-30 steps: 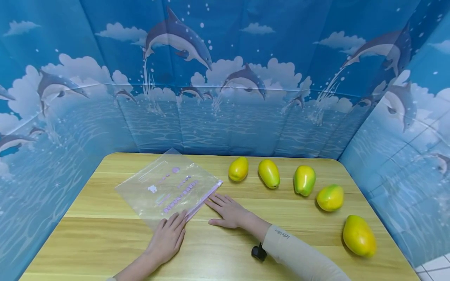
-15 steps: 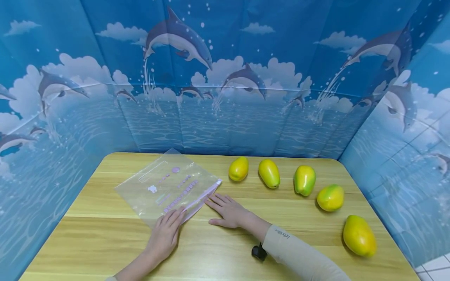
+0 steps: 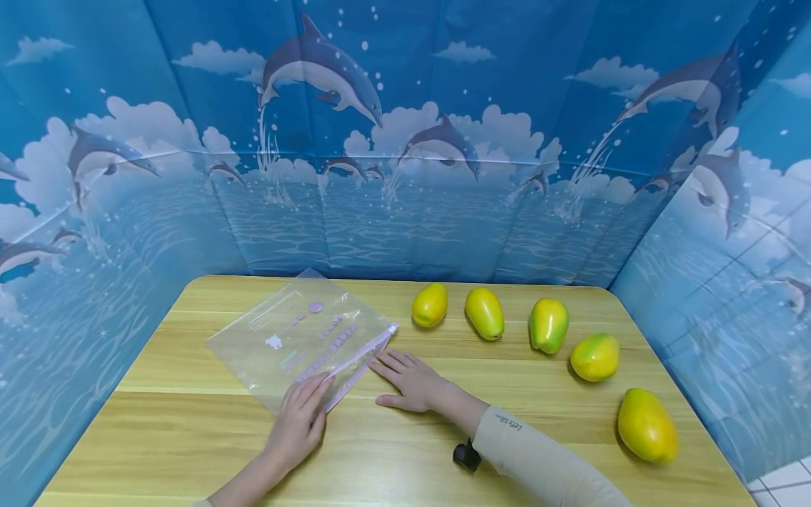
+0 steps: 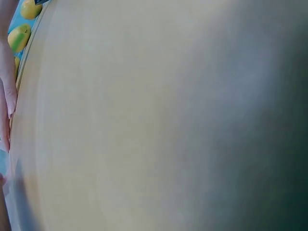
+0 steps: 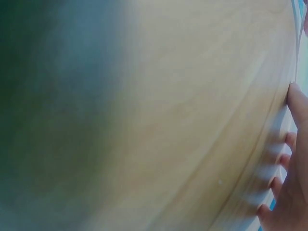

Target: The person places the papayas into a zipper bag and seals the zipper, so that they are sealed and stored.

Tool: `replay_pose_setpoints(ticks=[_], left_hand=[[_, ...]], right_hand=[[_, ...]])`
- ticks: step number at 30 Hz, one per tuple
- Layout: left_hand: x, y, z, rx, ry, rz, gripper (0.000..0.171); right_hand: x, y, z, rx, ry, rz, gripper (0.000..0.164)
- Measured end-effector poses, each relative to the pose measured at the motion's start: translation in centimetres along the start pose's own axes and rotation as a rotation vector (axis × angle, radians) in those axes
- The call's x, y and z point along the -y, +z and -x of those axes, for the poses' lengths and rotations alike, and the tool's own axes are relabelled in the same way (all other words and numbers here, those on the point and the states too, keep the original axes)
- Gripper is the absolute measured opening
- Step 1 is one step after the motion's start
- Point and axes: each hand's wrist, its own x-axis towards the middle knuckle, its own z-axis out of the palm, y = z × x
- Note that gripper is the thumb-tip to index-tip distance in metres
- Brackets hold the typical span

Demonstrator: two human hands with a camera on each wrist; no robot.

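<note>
In the head view a clear zip bag [image 3: 266,366] with purple print lies flat, set diagonally on the wooden table. Along its lower right edge runs a purple zip strip [image 3: 364,348] with a white slider [image 3: 393,328] at the far corner. My left hand [image 3: 298,415] rests its extended fingertips on the strip's near end, the thumb lying apart. Flat on the table, my right hand [image 3: 413,384] has its fingers spread and their tips against the bag's edge. The right wrist view shows the right hand [image 5: 293,183] at its border. Blur fills most of both wrist views.
Several yellow-green fruits like mangoes or papayas curve along the right of the wooden table [image 3: 190,451], from one near the back [image 3: 429,305] to one in front [image 3: 648,426]. A black device [image 3: 467,456] sits under the right wrist. A dolphin-print curtain [image 3: 405,197] surrounds the table.
My left hand has slid slightly left and back from the bag's edge. More of the edge beyond the zip strip now shows near its fingertips. The right hand stays put.
</note>
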Motion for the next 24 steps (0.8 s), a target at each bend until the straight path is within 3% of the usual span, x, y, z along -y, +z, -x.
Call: replay_pose_setpoints(ticks=[8, 16, 24], left_hand=[[-0.02, -0.44, 0.1, 0.038, 0.012, -0.01, 0.054], [0.21, -0.26, -0.06, -0.032, 0.02, 0.025, 0.058], [0.25, -0.2, -0.03, -0.017, -0.013, 0.073, 0.07]], right_hand=[[-0.15, 0.22, -0.06, -0.004, -0.002, 0.002, 0.069], [-0.19, 0.29, -0.1, 0.007, 0.009, 0.005, 0.069], [-0.18, 0.25, -0.09, 0.007, 0.009, 0.004, 0.069]])
